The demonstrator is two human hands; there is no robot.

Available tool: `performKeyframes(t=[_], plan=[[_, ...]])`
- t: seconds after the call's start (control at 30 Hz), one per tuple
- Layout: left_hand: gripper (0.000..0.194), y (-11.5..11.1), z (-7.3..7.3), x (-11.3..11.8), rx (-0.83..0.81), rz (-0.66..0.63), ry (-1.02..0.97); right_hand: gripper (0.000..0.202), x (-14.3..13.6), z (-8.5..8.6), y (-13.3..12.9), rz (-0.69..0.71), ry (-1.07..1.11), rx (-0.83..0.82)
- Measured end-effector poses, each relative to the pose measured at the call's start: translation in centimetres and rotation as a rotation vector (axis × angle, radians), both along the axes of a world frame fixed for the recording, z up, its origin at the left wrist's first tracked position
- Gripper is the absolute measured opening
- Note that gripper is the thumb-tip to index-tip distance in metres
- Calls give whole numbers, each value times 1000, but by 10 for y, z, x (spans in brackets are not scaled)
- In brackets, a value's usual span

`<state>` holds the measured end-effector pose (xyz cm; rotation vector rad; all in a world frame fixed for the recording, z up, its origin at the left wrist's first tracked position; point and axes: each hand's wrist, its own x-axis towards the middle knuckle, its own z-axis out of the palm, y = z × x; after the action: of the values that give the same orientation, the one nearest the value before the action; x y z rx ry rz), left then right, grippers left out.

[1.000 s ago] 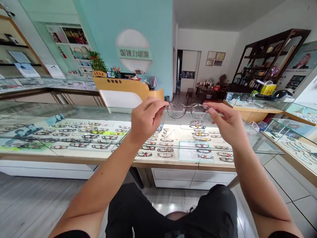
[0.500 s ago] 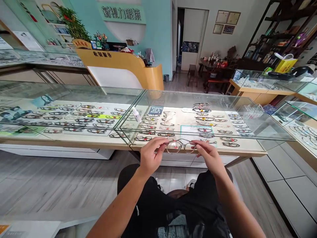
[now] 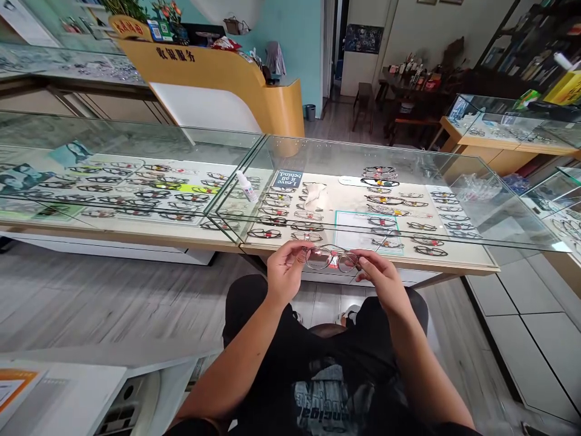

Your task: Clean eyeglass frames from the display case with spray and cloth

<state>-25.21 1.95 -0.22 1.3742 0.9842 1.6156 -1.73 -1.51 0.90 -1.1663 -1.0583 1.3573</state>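
- Your left hand (image 3: pixel 284 272) sits just left of the frame's centre, thumb and fingertips pinched narrow on the left end of the eyeglasses (image 3: pixel 330 258).
- Your right hand (image 3: pixel 381 280) sits just right of centre, its fingers closed on the right end of the same pair.
- The eyeglasses are thin-rimmed with round clear lenses, held level between both hands above your lap, at the middle of the frame, in front of the near edge of the glass display counter (image 3: pixel 454 200).
- That counter runs across the middle of the frame from left to right; rows of frames lie under its glass top.
- A small white bottle (image 3: pixel 247 186) lies tilted on the glass, above and to the left of your hands.
- A dark sign card (image 3: pixel 289 179) stands inside the case just right of the bottle.
- A teal-bordered sheet (image 3: pixel 367 229) lies in the case just above your right hand.
- A yellow reception desk (image 3: pixel 236 79) curves across the upper left.
- A white surface with an orange-printed paper (image 3: pixel 13 387) fills the lower left corner.
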Motion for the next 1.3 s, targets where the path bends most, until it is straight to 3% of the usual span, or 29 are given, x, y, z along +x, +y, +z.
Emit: performKeyframes(t=[0.17, 0.47, 0.7, 0.93, 1.03, 1.3], plan=[[25, 0, -1, 0, -5, -40, 1, 32, 4, 1, 0, 2, -5, 32], [24, 9, 5, -13, 121, -48, 298, 33, 3, 1, -4, -53, 123, 0], [24, 3, 1, -15, -48, -158, 216, 29, -5, 6, -6, -91, 200, 11], [26, -2, -1, -9, -128, -152, 155, 24, -4, -3, -8, -113, 182, 28], [25, -1, 2, -14, -128, -211, 193, 31, 6, 0, -6, 7, 187, 4], [24, -4, 29, -19, -134, -383, 516, 39, 22, 18, 13, 590, -120, -115]])
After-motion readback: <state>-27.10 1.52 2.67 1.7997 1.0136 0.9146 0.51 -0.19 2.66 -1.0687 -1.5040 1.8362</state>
